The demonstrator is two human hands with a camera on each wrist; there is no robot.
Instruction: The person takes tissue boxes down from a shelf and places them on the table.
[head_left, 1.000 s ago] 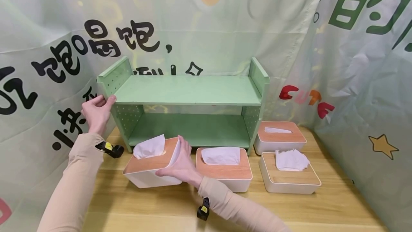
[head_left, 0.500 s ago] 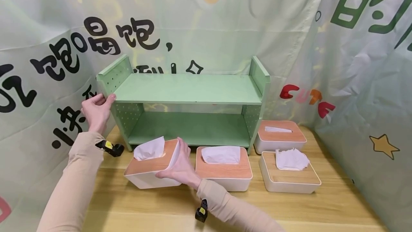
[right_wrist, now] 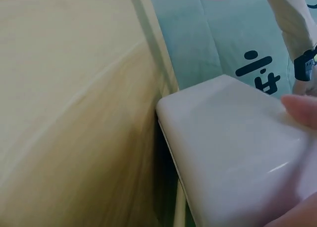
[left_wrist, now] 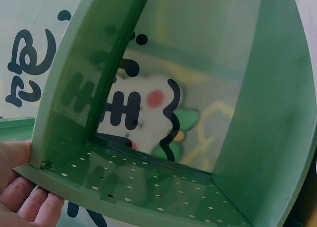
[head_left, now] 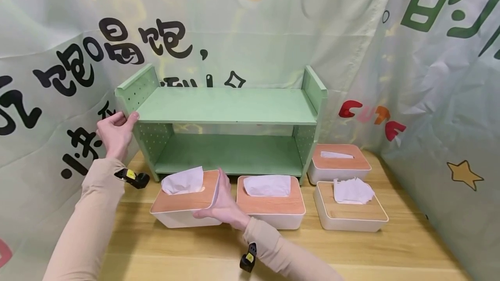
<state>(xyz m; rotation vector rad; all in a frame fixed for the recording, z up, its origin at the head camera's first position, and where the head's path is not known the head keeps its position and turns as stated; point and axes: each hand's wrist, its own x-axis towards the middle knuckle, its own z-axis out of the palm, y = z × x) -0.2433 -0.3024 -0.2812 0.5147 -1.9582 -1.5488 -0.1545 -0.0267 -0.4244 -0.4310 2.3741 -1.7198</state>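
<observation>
A two-tier green shelf (head_left: 226, 104) stands on the wooden table. My left hand (head_left: 116, 135) grips the shelf's left side panel, thumb on its front edge near the upper board; the left wrist view shows the fingers (left_wrist: 34, 199) curled behind the perforated panel. My right hand (head_left: 223, 205) holds the right end of a white tissue box (head_left: 183, 219) with a wood-look lid, in front of the shelf's left half. The box sits slightly angled, a tissue poking from its slot. In the right wrist view, the white box wall (right_wrist: 233, 142) is close to the tabletop; its far side is hidden.
A second tissue box (head_left: 269, 220) stands just right of my right hand. Two more, a front box (head_left: 353, 225) and a rear box (head_left: 341, 174), stand to the shelf's right. Printed cloth (head_left: 258, 47) hangs behind and on both sides of the wooden table (head_left: 187, 253).
The right end of the held tissue box has come down a little, so its lid is less tilted. My left hand stays on the shelf panel.
</observation>
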